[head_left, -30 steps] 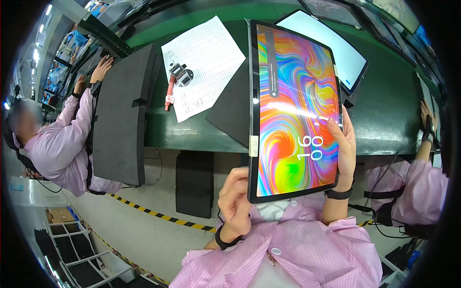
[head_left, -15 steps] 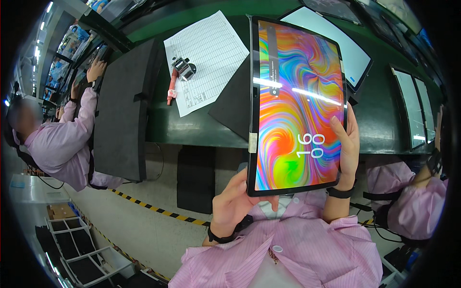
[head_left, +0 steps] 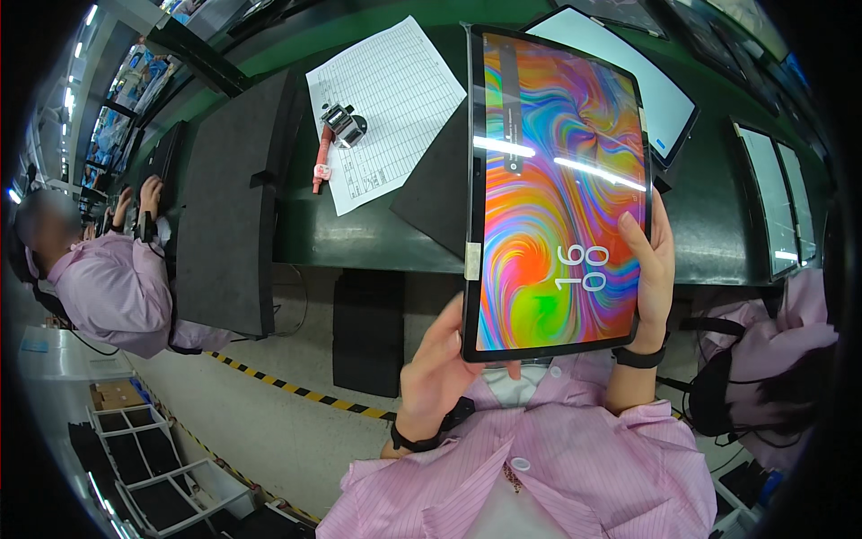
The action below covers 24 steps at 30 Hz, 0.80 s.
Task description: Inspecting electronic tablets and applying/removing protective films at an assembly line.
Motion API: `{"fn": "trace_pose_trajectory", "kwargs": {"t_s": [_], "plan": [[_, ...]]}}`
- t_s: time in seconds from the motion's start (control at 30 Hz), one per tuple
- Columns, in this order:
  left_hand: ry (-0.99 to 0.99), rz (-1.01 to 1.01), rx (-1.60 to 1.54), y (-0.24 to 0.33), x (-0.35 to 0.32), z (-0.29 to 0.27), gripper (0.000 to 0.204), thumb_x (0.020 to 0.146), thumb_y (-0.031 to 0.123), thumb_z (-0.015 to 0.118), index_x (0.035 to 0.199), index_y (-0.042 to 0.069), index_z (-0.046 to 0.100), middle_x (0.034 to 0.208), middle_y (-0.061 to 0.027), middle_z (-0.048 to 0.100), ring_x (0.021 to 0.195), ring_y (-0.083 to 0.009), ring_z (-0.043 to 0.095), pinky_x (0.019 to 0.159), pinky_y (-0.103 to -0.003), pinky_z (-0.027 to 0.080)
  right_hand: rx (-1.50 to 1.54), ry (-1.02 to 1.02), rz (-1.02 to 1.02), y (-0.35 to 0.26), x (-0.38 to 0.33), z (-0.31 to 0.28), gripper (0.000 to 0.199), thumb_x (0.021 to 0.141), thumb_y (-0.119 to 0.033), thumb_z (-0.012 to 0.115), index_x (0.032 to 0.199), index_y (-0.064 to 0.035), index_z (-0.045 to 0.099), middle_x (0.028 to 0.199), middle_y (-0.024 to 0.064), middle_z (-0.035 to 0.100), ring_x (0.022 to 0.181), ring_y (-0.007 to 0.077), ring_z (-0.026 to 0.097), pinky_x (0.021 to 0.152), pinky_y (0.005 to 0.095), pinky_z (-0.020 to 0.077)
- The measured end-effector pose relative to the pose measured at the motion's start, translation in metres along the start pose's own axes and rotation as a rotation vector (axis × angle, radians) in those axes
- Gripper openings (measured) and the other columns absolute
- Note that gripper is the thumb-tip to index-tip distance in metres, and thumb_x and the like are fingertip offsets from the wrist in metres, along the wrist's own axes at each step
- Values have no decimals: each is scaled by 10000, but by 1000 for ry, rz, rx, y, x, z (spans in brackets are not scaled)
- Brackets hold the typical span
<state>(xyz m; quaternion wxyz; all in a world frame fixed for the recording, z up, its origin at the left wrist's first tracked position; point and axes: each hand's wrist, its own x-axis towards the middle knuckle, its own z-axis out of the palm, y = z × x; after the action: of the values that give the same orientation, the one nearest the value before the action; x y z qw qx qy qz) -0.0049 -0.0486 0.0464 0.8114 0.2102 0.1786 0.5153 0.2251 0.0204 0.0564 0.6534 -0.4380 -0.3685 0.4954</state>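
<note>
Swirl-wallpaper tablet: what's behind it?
Past its edges: parts of a second tablet with a lit pale screen, a dark flat sheet and the green bench. The held tablet covers the rest, its own back and the right hand's fingertips.

On the tablet (head_left: 557, 207), 2 pairs of large white clock digits (head_left: 582, 268) stand sideways; the lettering in its grey strip (head_left: 512, 108) is too small to read. The paper sheet (head_left: 395, 99) carries a ruled grid and tiny, illegible print; marks on the red pen's pale label (head_left: 321, 173) are unreadable too.
</note>
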Motion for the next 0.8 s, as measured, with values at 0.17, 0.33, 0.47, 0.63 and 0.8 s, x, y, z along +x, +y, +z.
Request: {"fn": "trace_pose_trajectory", "kwargs": {"t_s": [0.17, 0.33, 0.47, 0.63, 0.8], "plan": [[117, 487, 302, -14, 6, 3, 613, 842, 145, 663, 1312, 43, 283, 1119, -155, 494, 926, -209, 560, 774, -327, 466, 74, 22, 31, 1, 1, 2, 464, 855, -59, 652, 1272, 38, 476, 1131, 85, 589, 985, 120, 588, 882, 242, 461], [40, 821, 719, -11, 7, -6, 721, 722, 74, 801, 1342, 22, 435, 1050, -133, 517, 857, -188, 556, 661, -263, 445, 130, -2, 58, 1, 0, -1, 470, 861, -47, 642, 1287, 39, 462, 1117, 83, 595, 971, 123, 595, 871, 242, 472], [89, 1117, 1262, -5, 8, -12, 376, 597, 163, 844, 925, 19, 728, 944, -89, 534, 671, -190, 584, 525, -260, 443, 121, 1, 66, 4, 0, -5, 488, 864, -43, 641, 1303, 42, 443, 1114, 84, 594, 968, 125, 600, 872, 239, 478], [162, 1123, 1275, -12, 5, -6, 414, 587, 34, 839, 982, 16, 718, 926, -77, 537, 663, -164, 574, 535, -245, 436, 157, 45, 118, 5, 2, -6, 501, 857, -47, 659, 1301, 38, 443, 1119, 91, 591, 975, 121, 599, 883, 241, 475], [277, 942, 1170, -6, 5, -4, 410, 590, -97, 786, 980, 2, 710, 924, -81, 544, 689, -150, 551, 611, -238, 472, 135, -8, 38, 4, 3, -2, 452, 854, -58, 671, 1253, 24, 476, 1115, 87, 591, 983, 120, 592, 890, 243, 465]]}}
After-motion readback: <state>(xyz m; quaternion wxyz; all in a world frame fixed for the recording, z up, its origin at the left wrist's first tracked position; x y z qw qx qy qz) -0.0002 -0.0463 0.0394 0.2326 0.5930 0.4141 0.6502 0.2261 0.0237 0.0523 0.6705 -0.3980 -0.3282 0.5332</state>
